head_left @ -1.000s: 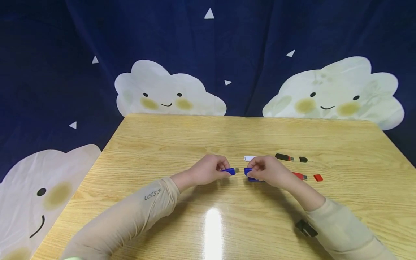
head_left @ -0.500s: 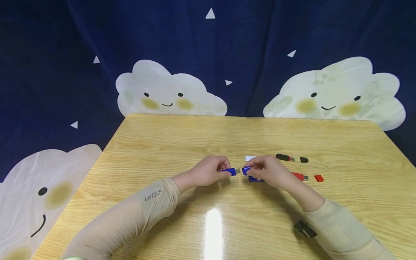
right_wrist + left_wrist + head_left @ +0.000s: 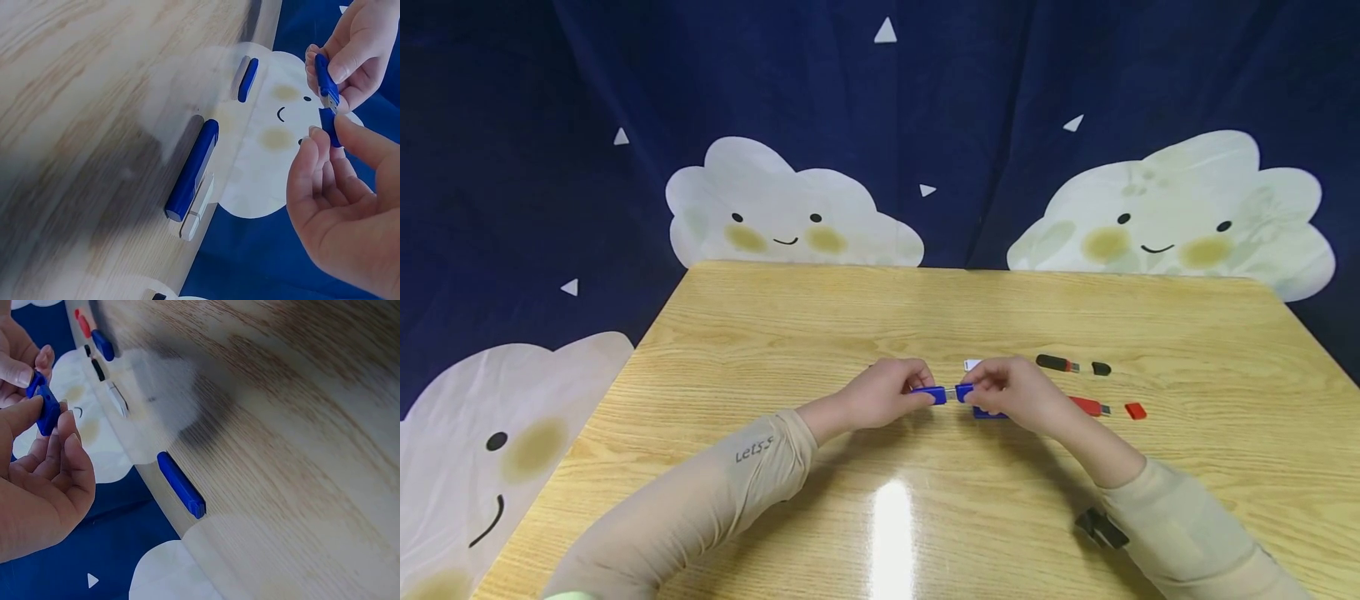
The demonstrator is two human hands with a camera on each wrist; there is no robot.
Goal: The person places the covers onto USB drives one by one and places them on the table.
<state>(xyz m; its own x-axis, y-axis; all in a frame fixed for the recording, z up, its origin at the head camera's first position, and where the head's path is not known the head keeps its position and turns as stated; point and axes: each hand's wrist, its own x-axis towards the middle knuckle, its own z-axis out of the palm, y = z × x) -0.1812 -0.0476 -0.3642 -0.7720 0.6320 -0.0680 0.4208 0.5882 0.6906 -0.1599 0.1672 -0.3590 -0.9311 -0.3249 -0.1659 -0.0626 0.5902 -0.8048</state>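
Note:
Between thumb and fingers, my left hand [image 3: 887,393] pinches a blue USB flash drive [image 3: 934,395], its metal connector pointing right. My right hand [image 3: 1018,392] pinches a blue cap [image 3: 964,392], lined up with the drive. The right wrist view shows the cap [image 3: 329,128] right at the tip of the drive's connector [image 3: 332,102], part of which is still bare. Both pieces are held above the table. Below my right hand lies a larger blue stick [image 3: 192,172], partly covered by that hand in the head view.
Behind my right hand lies a white USB drive [image 3: 972,364]. To the right are a black drive [image 3: 1055,362] with its black cap [image 3: 1101,368], and a red drive [image 3: 1090,406] with its red cap [image 3: 1136,411]. Another blue stick [image 3: 181,484] lies behind my left hand.
The cap in my right hand has turned and moved left, into line with the drive, and the gap between them has narrowed to the connector. My left hand has barely moved.

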